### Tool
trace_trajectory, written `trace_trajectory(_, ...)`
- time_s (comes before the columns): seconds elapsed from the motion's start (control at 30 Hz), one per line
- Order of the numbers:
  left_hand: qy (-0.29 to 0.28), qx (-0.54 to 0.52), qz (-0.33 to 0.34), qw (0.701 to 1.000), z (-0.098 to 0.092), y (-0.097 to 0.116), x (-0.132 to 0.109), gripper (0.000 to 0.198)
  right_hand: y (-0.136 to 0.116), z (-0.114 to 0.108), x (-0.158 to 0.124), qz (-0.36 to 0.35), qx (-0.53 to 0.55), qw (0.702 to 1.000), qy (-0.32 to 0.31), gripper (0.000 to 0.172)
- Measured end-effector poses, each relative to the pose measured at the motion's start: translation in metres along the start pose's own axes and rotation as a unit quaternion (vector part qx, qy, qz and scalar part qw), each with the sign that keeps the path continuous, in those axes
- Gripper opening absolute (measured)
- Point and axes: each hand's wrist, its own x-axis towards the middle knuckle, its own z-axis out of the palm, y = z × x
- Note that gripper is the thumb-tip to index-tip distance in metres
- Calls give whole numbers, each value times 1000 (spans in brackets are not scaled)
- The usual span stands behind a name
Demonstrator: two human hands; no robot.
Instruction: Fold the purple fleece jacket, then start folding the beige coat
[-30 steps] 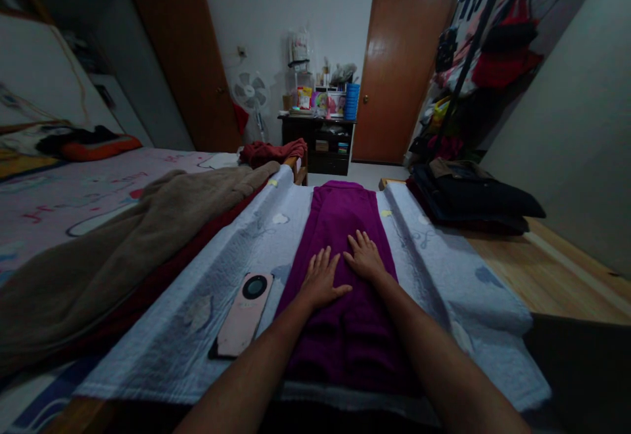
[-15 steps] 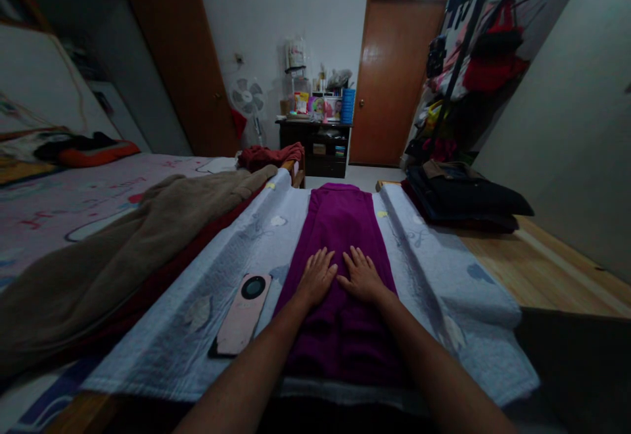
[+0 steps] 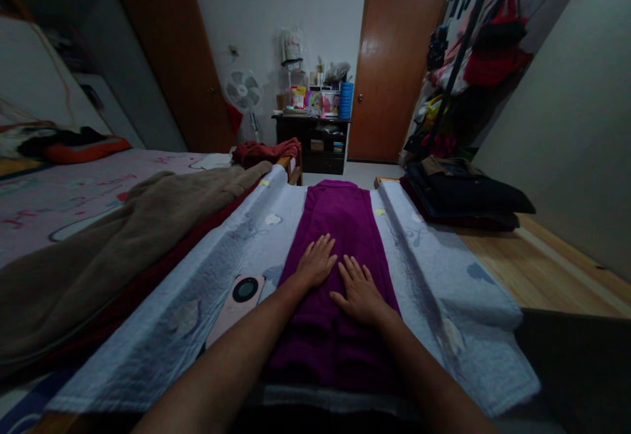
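A long folded purple cloth (image 3: 340,223) lies lengthwise on a pale blue quilt (image 3: 236,250). My left hand (image 3: 315,263) rests flat on the cloth's middle, fingers spread. Beside it and a little nearer to me, my right hand (image 3: 359,289) also lies flat on the cloth, fingers stretched out. Neither hand holds anything. A pink phone (image 3: 236,306) with a round black camera lies on the quilt just left of the cloth, close to my left forearm.
A brown blanket (image 3: 128,223) lies along the left on a pink bed sheet (image 3: 59,191). Dark folded clothes (image 3: 463,194) are stacked on a wooden surface (image 3: 522,269) at right. Further back stand a cluttered dark shelf (image 3: 315,135), a fan (image 3: 243,92) and a brown door (image 3: 394,66).
My right hand has slid back toward me along the purple cloth, while my left hand has moved slightly forward. Both stay flat on the cloth.
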Motion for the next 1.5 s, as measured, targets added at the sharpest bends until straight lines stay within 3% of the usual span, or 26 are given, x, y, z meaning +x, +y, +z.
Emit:
trace_trajectory(0.4, -8, 40, -50, 998, 0, -33, 76, 64, 2, 0, -1, -5, 20, 1000, 6, 83)
trace_trajectory(0.6, -23, 41, -75, 996, -1, -46, 99, 68, 3, 1, -2, -5, 32, 999, 8, 81)
trace_trajectory(0.77, 1, 54, -79, 995, 3, -51, 106, 69, 4, 0, -1, -9, 40, 999, 3, 81)
trace_trajectory(0.93, 26, 61, -69, 995, 7, -50, 97, 67, 5, 0, 0, -8, 43, 999, 9, 81)
trace_trajectory(1.07, 15, 49, -52, 997, 8, -51, 79, 67, 4, -1, 0, -4, 43, 999, 11, 81)
trace_trajectory(1.5, -5, 49, 12, 999, -1, -39, -19, 71, 0, -1, -1, 6, 20, 1000, 22, 79)
